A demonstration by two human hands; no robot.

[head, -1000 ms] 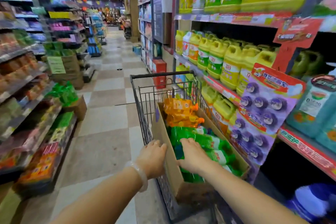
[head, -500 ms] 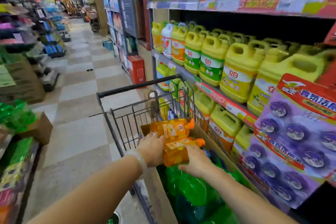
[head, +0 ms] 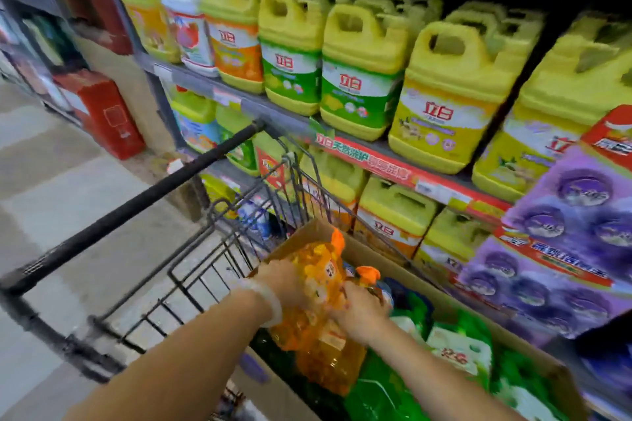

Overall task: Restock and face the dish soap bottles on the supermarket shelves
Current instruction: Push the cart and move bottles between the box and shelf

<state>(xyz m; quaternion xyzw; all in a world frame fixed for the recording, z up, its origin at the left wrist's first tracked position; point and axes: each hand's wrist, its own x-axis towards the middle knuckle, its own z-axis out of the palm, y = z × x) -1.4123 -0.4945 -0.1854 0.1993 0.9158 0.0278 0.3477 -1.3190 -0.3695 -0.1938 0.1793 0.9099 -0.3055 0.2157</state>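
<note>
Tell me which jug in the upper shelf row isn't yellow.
The white jug, second from the left end of that row. Its body and handle are white with a reddish label, while its neighbours are all yellow.

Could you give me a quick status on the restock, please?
Left hand and right hand both grip orange bottles over the box in the cart. Shelf jugs packed tight; no gap visible.

Whole frame motion-blurred. Orange bottles (head: 318, 311) hide both hands' fingers. Jugs (head: 581, 106) at 3 o'clock cut by edge; rear jugs lost in shadow.
</note>
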